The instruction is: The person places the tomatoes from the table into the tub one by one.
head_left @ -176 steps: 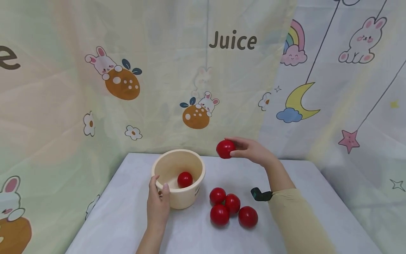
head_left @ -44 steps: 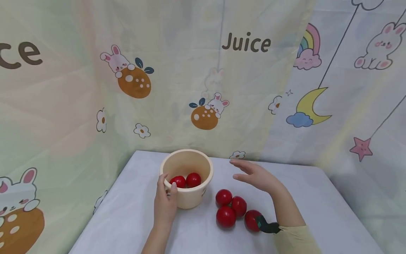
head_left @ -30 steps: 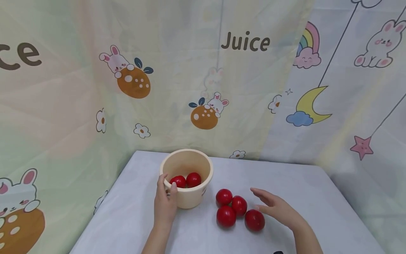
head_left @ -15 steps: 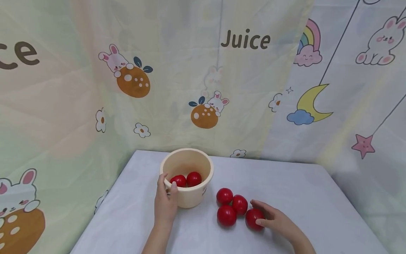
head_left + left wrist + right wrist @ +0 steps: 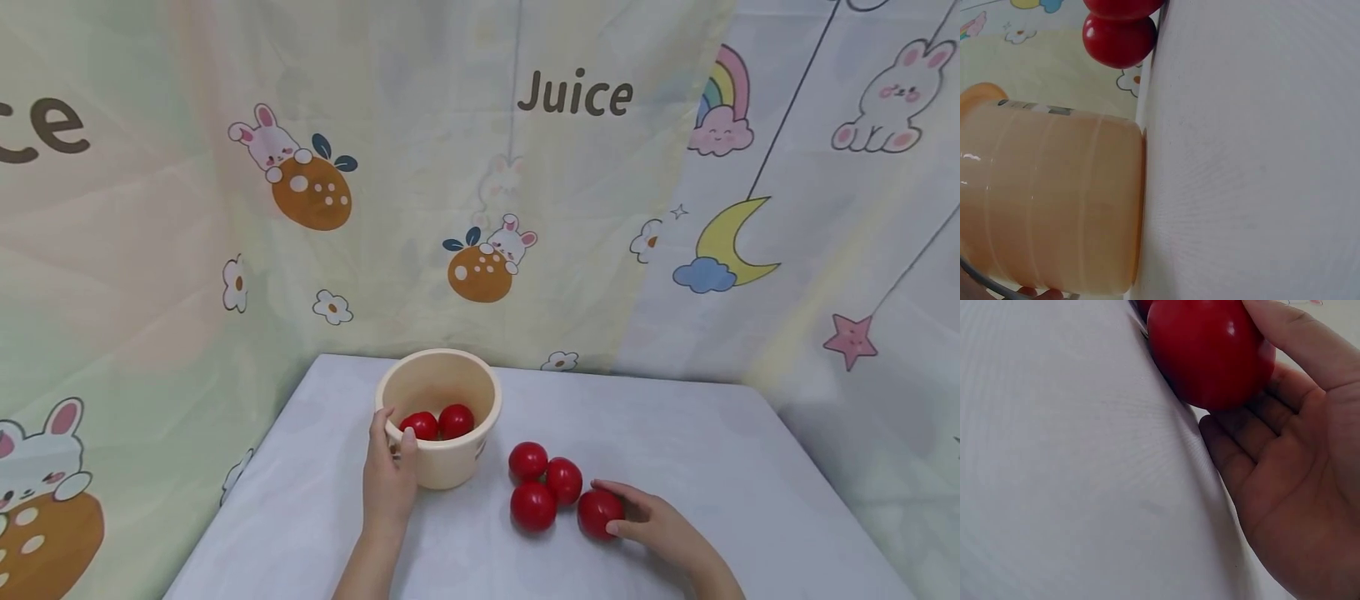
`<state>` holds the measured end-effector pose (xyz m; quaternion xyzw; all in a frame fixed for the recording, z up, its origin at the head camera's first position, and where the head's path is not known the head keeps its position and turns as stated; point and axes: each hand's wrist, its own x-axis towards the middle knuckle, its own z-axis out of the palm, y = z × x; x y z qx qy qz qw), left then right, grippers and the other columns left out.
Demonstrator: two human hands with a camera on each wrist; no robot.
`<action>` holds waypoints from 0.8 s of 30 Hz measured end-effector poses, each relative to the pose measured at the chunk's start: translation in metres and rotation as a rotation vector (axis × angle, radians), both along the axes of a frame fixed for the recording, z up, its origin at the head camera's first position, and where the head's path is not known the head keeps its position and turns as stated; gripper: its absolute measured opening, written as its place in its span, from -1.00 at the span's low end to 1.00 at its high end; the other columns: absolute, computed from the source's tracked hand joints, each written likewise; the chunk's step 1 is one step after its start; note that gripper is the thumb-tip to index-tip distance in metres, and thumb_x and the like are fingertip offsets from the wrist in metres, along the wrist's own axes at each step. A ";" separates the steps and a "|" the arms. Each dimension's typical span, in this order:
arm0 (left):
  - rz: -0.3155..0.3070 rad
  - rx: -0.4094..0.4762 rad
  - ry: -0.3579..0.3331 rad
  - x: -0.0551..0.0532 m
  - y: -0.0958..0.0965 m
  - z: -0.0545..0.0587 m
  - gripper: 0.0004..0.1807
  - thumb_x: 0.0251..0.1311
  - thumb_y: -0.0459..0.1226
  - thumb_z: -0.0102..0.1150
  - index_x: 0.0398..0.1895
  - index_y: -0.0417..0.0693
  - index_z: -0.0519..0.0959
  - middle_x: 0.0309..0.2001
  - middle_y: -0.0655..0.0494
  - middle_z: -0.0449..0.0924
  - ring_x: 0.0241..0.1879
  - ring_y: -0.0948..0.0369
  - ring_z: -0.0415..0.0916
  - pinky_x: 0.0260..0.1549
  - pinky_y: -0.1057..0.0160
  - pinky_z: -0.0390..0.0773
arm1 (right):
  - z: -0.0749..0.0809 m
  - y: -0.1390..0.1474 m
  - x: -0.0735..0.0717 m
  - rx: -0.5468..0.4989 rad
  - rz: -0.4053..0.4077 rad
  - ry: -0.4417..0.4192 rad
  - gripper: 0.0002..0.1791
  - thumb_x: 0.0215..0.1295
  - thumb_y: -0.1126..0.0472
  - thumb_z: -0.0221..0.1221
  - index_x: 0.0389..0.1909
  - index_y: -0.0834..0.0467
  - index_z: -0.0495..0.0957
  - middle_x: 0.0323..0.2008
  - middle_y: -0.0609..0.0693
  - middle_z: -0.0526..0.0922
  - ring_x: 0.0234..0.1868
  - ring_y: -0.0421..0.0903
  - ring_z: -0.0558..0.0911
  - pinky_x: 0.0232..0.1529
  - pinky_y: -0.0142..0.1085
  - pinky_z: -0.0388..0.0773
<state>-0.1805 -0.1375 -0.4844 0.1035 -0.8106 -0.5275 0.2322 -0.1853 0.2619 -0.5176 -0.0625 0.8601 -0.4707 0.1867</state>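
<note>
My left hand grips the near left rim of a cream plastic bucket, thumb over the edge. The bucket stands upright; two red round fruits show inside it. In the left wrist view the bucket's ribbed side fills the left, a few fingertips below it. My right hand holds the rightmost red fruit on the table, thumb on the near side and fingers round the far side. The right wrist view shows this fruit between thumb and fingers, at the cloth.
Three more red fruits lie clustered between the bucket and my right hand, touching one another. White cloth covers the table. A printed curtain with rabbits hangs behind the back edge and along both sides.
Earlier my right hand held a fruit beside the bucket; that fruit is now inside. The emptied hand moved down and right and closed round the rightmost fruit. My left hand stayed on the rim.
</note>
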 end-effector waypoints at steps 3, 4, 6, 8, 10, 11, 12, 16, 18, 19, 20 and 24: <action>0.001 0.004 0.000 0.001 0.000 0.002 -0.33 0.31 0.17 0.06 0.42 0.30 0.15 0.41 0.16 0.29 0.29 0.14 0.36 -0.03 -0.04 0.66 | 0.000 -0.001 0.000 -0.008 -0.004 0.007 -0.26 0.10 -0.09 0.38 0.34 -0.10 0.43 0.34 0.10 0.44 0.38 0.24 0.33 0.13 0.04 0.59; 0.000 0.003 0.000 0.001 0.000 0.002 -0.33 0.31 0.16 0.06 0.42 0.30 0.15 0.41 0.15 0.29 0.28 0.14 0.37 -0.03 -0.04 0.67 | 0.000 -0.001 0.000 -0.006 -0.005 0.011 -0.26 0.10 -0.09 0.38 0.34 -0.10 0.43 0.34 0.10 0.45 0.38 0.24 0.34 0.13 0.04 0.59; 0.000 0.001 0.000 0.001 0.000 0.002 -0.34 0.31 0.16 0.05 0.42 0.30 0.15 0.41 0.14 0.30 0.27 0.14 0.38 -0.03 -0.04 0.66 | 0.000 -0.001 0.000 -0.014 -0.007 0.009 -0.27 0.10 -0.09 0.37 0.34 -0.08 0.43 0.33 0.11 0.45 0.37 0.24 0.34 0.14 0.04 0.58; 0.000 0.000 -0.001 0.001 0.000 0.002 -0.35 0.32 0.16 0.04 0.42 0.31 0.15 0.41 0.14 0.30 0.26 0.14 0.39 -0.03 -0.03 0.66 | -0.001 -0.001 0.001 -0.016 -0.011 0.008 -0.26 0.09 -0.10 0.38 0.34 -0.07 0.44 0.32 0.11 0.46 0.36 0.24 0.36 0.14 0.03 0.59; 0.002 -0.001 -0.002 0.001 -0.001 0.001 -0.35 0.32 0.15 0.04 0.42 0.32 0.15 0.41 0.14 0.30 0.26 0.14 0.39 -0.03 -0.03 0.67 | -0.001 -0.001 0.001 -0.016 -0.013 0.007 -0.25 0.09 -0.10 0.38 0.34 -0.06 0.44 0.31 0.12 0.47 0.35 0.23 0.37 0.13 0.02 0.59; 0.002 0.000 -0.001 0.001 -0.001 0.000 -0.35 0.32 0.15 0.04 0.42 0.32 0.14 0.41 0.14 0.30 0.26 0.14 0.39 -0.03 -0.03 0.66 | -0.001 -0.002 0.000 -0.021 -0.015 0.004 -0.25 0.08 -0.10 0.38 0.33 -0.06 0.44 0.31 0.12 0.47 0.35 0.23 0.37 0.13 0.02 0.60; 0.002 -0.001 0.000 0.001 -0.001 0.000 -0.35 0.32 0.15 0.04 0.42 0.32 0.15 0.41 0.14 0.30 0.27 0.13 0.39 -0.03 -0.04 0.66 | -0.002 -0.002 0.000 -0.021 -0.017 0.003 -0.25 0.08 -0.11 0.38 0.33 -0.06 0.44 0.31 0.12 0.48 0.35 0.22 0.38 0.11 0.01 0.61; 0.005 -0.002 0.004 0.001 -0.003 0.000 -0.35 0.32 0.16 0.03 0.42 0.33 0.15 0.42 0.15 0.30 0.28 0.12 0.38 -0.02 -0.05 0.66 | -0.003 -0.002 -0.002 -0.025 -0.018 0.001 -0.25 0.07 -0.10 0.39 0.33 -0.06 0.44 0.30 0.12 0.48 0.34 0.22 0.39 0.09 0.00 0.62; 0.005 0.001 0.003 0.001 -0.003 0.000 -0.35 0.32 0.17 0.03 0.42 0.33 0.15 0.42 0.15 0.29 0.28 0.12 0.38 -0.02 -0.05 0.66 | -0.004 -0.001 -0.003 -0.012 -0.030 0.003 -0.24 0.06 -0.10 0.40 0.33 -0.07 0.45 0.29 0.11 0.49 0.33 0.20 0.40 0.08 0.00 0.63; 0.005 0.004 0.001 0.001 -0.003 0.000 -0.34 0.32 0.17 0.03 0.42 0.33 0.15 0.42 0.16 0.29 0.29 0.13 0.37 -0.02 -0.05 0.66 | -0.005 -0.001 -0.003 -0.002 -0.040 0.005 -0.23 0.04 -0.11 0.41 0.33 -0.08 0.45 0.29 0.10 0.50 0.32 0.19 0.41 0.07 0.00 0.63; 0.004 0.008 -0.001 0.000 -0.003 0.000 -0.34 0.31 0.18 0.04 0.42 0.33 0.15 0.42 0.16 0.29 0.29 0.13 0.37 -0.02 -0.05 0.66 | -0.005 0.000 -0.003 0.006 -0.049 0.007 -0.23 0.03 -0.11 0.41 0.32 -0.09 0.45 0.29 0.09 0.50 0.31 0.18 0.41 0.06 0.00 0.63; -0.008 0.023 -0.017 0.000 -0.001 -0.001 -0.32 0.30 0.19 0.06 0.42 0.31 0.15 0.42 0.16 0.28 0.30 0.11 0.35 -0.02 -0.05 0.66 | -0.002 0.002 -0.002 0.041 -0.091 0.020 -0.20 -0.02 -0.15 0.43 0.31 -0.12 0.46 0.28 0.07 0.50 0.29 0.14 0.44 0.03 -0.02 0.65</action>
